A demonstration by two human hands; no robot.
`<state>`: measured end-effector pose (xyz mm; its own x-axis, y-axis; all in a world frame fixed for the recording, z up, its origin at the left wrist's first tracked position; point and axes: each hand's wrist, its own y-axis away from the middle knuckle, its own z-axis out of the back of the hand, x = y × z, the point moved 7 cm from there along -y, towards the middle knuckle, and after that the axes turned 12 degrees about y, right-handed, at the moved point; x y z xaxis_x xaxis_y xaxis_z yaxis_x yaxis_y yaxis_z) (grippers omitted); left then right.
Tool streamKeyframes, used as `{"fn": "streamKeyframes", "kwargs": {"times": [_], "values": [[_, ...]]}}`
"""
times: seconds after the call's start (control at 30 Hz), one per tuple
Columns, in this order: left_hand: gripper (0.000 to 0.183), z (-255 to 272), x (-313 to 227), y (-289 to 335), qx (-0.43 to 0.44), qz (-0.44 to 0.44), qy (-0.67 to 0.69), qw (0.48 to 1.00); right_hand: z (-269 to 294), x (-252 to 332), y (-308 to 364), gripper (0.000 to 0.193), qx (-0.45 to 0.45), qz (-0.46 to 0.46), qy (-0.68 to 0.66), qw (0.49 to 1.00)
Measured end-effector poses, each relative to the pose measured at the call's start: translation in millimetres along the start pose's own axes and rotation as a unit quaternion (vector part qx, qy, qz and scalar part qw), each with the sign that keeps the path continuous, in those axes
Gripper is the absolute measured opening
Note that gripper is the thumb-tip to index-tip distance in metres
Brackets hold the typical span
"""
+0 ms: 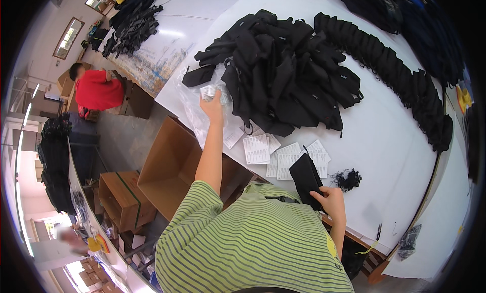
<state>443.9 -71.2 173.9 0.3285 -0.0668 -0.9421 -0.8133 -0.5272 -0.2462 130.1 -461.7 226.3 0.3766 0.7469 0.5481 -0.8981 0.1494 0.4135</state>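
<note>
left hand [211,110]: fingers at a white packet [206,93] on clear plastic [194,110]; cannot tell whether the packet is grasped or only touched;
right hand [331,200]: grasping the lower end of a black pouch [305,175], thumb on top;
pouch position: tilted, at the near edge of the white table [387,136]; partly covers printed papers [256,149];
pile [283,70]: more black pouches, beyond the papers;
thread clump [347,180]: black; right of the held pouch;
carton [167,159]: open; below the left forearm
</note>
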Motion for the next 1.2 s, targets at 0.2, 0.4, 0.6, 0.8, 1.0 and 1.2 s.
{"fn": "streamKeyframes", "kwargs": {"times": [0.2,0.4,0.6,0.8,1.0,1.2], "values": [[0.021,50.5,82.7,-22.1,-0.139,0.336,0.293,0.884,-1.7,2.1,-3.2,0.032,-0.003,0.017,0.003,1.0],[0.025,45.9,58.7,-40.3,-0.12,0.274,0.211,0.931,0.0,2.9,-1.4,0.031,0.002,0.013,0.009,1.0],[0.036,18.2,-35.4,-48.3,-0.103,0.062,0.098,0.988,9.3,0.5,7.7,0.033,-0.016,0.038,0.024,0.999],[0.025,-81.1,-105.8,22.7,0.125,0.063,0.143,0.98,24.3,-10.7,28.3,0.025,-0.095,0.07,0.058,0.991],[0.031,-184.7,-32.5,239.0,0.359,0.285,0.072,0.886,10.2,-67.3,25.4,0.02,-0.208,0.051,0.182,0.96],[0.033,-221.3,15.0,323.5,0.546,0.011,-0.129,0.827,-28.4,-101.2,25.3,0.021,-0.164,0.062,0.208,0.962]]}}
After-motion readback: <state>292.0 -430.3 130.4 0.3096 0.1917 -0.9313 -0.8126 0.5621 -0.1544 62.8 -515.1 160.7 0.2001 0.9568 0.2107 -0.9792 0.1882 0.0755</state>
